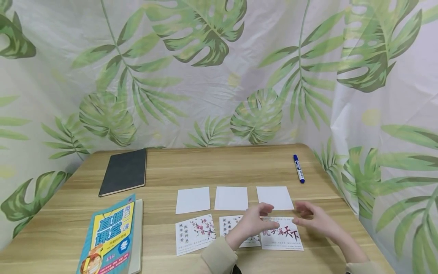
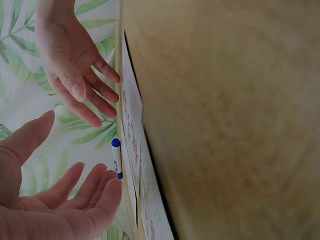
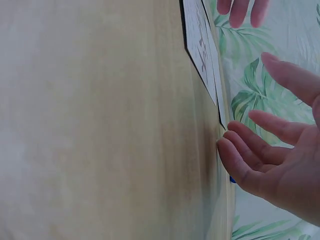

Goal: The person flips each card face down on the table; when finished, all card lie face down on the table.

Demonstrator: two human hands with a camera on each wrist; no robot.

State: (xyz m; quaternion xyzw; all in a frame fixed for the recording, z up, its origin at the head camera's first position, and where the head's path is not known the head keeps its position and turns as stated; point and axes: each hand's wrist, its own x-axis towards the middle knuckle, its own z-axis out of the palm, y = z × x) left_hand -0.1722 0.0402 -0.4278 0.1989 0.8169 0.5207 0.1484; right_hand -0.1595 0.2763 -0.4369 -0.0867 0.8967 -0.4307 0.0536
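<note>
Sleeved left hand (image 1: pixel 250 223), right hand (image 1: pixel 317 220): fingers relaxed, parted, holding nothing. Between them, red-lettered card (image 1: pixel 283 234), rightmost of 3 printed cards (image 1: pixel 195 236) on table (image 1: pixel 205 167); 3 blank cards (image 1: pixel 231 198) just behind.

Six cards lie on one table (image 1: pixel 205 167), by my count over the remote feed. Three blank cards (image 1: pixel 231 198) sit in a row to the right of one dark notebook (image 1: pixel 124 171) and nearer my head camera than it; three printed cards (image 1: pixel 282 243) form a second row, nearer still. Of those, two are blossom cards (image 1: pixel 195 236) and one bears red lettering. I count one marker (image 1: pixel 299 169), well right of the notebook, and one teal book (image 1: pixel 106 236) just on its near side. Two hands, one left hand (image 1: pixel 251 223) and one right hand (image 1: pixel 318 220), appear right of the notebook.
</note>
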